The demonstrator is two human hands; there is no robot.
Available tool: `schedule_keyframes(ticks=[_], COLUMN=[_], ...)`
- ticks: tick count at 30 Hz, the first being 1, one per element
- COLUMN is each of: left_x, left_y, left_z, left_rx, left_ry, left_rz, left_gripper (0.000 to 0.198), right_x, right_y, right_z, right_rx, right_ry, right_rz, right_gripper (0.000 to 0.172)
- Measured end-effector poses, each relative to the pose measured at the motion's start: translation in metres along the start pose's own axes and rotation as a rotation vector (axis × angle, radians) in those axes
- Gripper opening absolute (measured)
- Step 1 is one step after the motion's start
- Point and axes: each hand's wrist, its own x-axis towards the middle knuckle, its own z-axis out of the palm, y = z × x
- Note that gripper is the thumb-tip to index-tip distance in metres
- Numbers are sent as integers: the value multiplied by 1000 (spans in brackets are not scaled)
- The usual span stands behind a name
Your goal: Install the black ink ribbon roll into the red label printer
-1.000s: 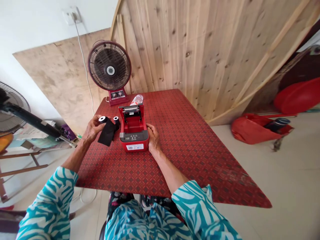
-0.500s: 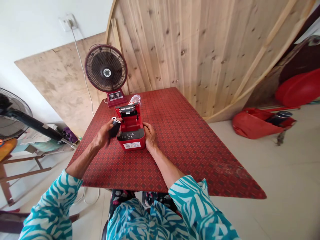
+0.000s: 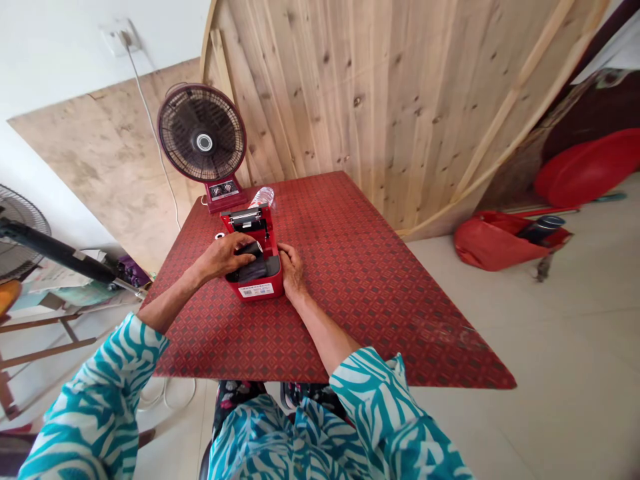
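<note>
A small red-and-black printer sits on the table with its lid raised toward the back. My left hand is closed around a black roll with a white core and holds it over the printer's open compartment. A dark loose strip from the roll lies across the printer's front top. Fingers curled along the printer's right side, my right hand steadies it. Just beyond my left hand, a small white ring-shaped end shows, the rest of it hidden.
On the table, a dark red fan stands at the back left, beside a clear plastic bottle behind the printer. A wooden panel borders the far side. A red bag lies on the floor at right.
My left hand has moved right with the black roll, from beside the printer to over its open compartment. The right hand stays on the printer's side. The view has shifted slightly.
</note>
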Motion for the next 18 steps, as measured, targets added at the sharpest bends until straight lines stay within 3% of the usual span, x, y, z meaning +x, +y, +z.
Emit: schedule_keyframes(ticks=[6,12,18], left_x=[20,35,44], left_y=[-4,-9,-13], left_z=[0,6,12], left_rx=[174,146,100], left_ry=[-119,-178,-314], left_rz=[6,-25,-25], left_gripper=[29,24,17], right_x=[0,-1,0], right_y=[0,-2,-1], right_z=[0,1,0], right_rx=[-5,-10,-10], right_ry=[-11,2,-9], right_rz=[6,-6,5], right_gripper=[34,35,35])
